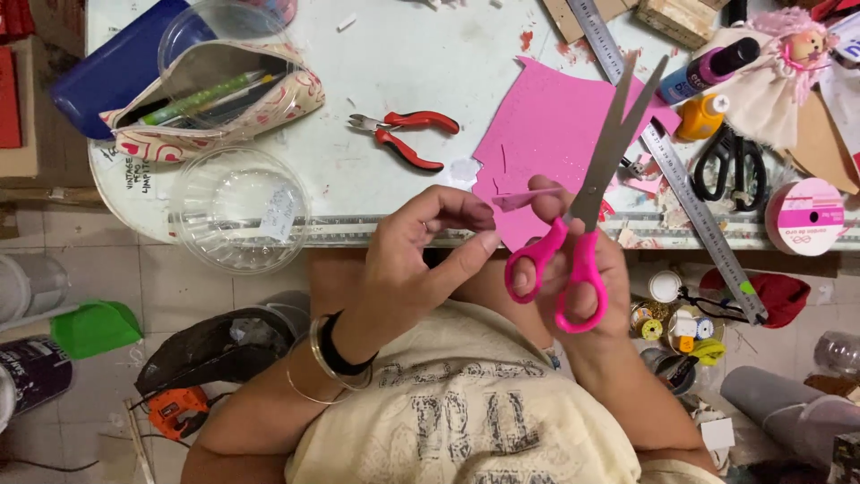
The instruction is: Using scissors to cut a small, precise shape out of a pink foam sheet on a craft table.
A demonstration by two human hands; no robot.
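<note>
On the far left of the white table (394, 54) sits a pencil pouch with hearts (210, 103), and a clear plastic bowl (240, 211) hangs over the table edge. Next come small red pliers (405, 136).

The left hand (421, 260) pinches a little pink strip (524, 198) with fingers pressed together. The strip sits just over the table edge, in front of a big pink foam sheet (551, 134). The strip looks very light, thin and bendy, so it seems best to hold it close to where the blades go, or it may flop.

The right hand (587, 278) grips the pink scissors (582, 224), with fingers through the loops. The blades are spread apart and point up over the sheet.

Further right lie a long metal ruler (681, 179), black scissors (733, 166), an orange glue bottle (700, 116), and a pink ribbon roll (804, 217). The ruler lies close beside the blade tips.
</note>
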